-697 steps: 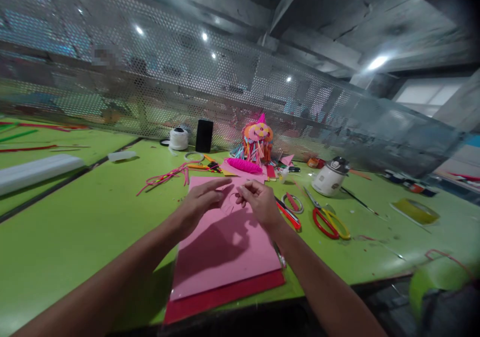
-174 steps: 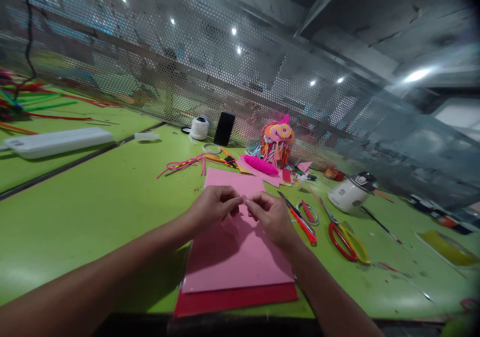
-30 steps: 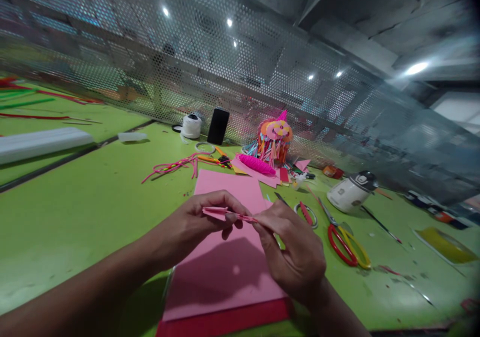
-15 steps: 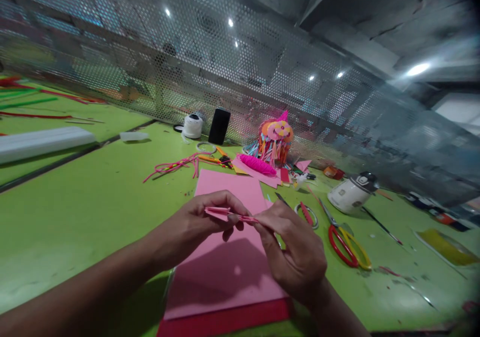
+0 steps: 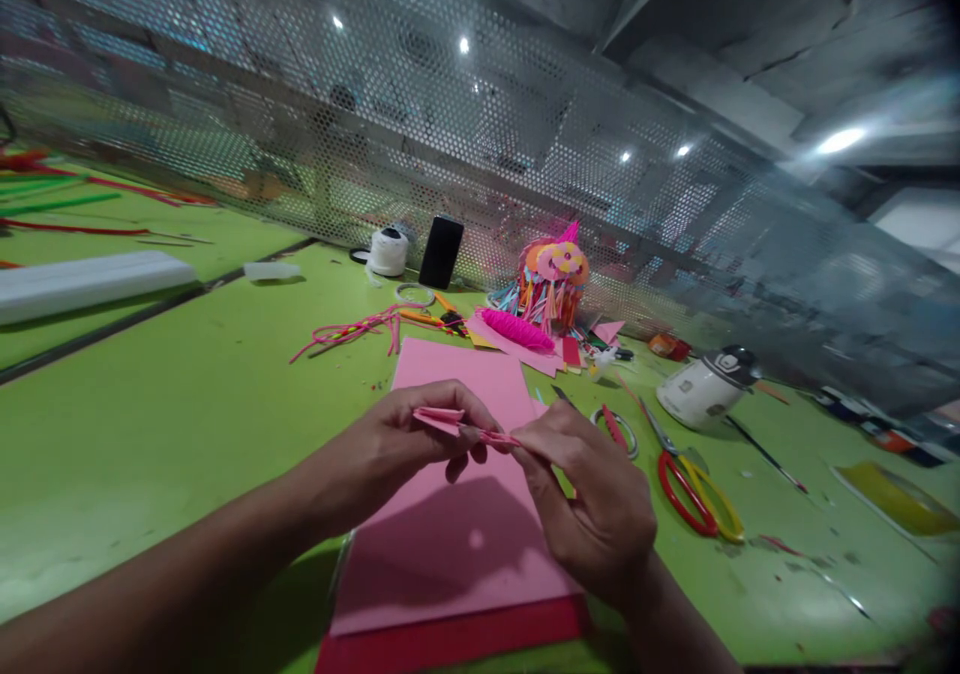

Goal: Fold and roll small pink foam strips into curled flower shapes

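Both the left hand [image 5: 390, 449] and right hand [image 5: 592, 499] pinch a folded pink strip [image 5: 457, 424] above pink sheets [image 5: 450, 544], scissors [image 5: 694, 484] nearby.

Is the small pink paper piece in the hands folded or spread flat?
Folded: the small pink paper piece shows stacked pleat edges, pinched between left hand and right hand.

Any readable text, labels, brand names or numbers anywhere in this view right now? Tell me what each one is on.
None can be read.
White pot-shaped container: a dark patch on its lid, too blurred to read.
Black phone leaning on the mesh: dark face, no text showing.
Red and yellow scissors: no marking visible.
Pink sheet and the folded pink strip pinched between left hand and right hand: plain.
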Demonstrator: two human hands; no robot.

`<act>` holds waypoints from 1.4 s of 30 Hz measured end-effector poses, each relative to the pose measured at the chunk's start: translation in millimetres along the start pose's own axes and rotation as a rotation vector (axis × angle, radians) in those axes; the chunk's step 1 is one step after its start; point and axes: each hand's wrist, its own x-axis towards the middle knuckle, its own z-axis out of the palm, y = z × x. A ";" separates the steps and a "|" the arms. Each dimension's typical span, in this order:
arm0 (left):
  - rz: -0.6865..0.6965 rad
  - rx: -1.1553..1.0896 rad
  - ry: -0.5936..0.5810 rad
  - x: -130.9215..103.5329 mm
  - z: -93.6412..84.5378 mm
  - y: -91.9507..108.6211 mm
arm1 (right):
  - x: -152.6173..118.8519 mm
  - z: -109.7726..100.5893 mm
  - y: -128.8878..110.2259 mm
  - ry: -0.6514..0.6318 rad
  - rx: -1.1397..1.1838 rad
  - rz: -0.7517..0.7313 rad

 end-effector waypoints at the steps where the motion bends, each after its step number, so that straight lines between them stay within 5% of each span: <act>1: -0.002 -0.006 0.002 0.2 0.0 -0.1 | 0.2 -0.1 0.0 -0.003 -0.002 0.001; 42: 0.068 -0.044 0.026 -0.2 1.1 2.2 | 2.1 -0.1 -3.4 0.103 -0.075 -0.019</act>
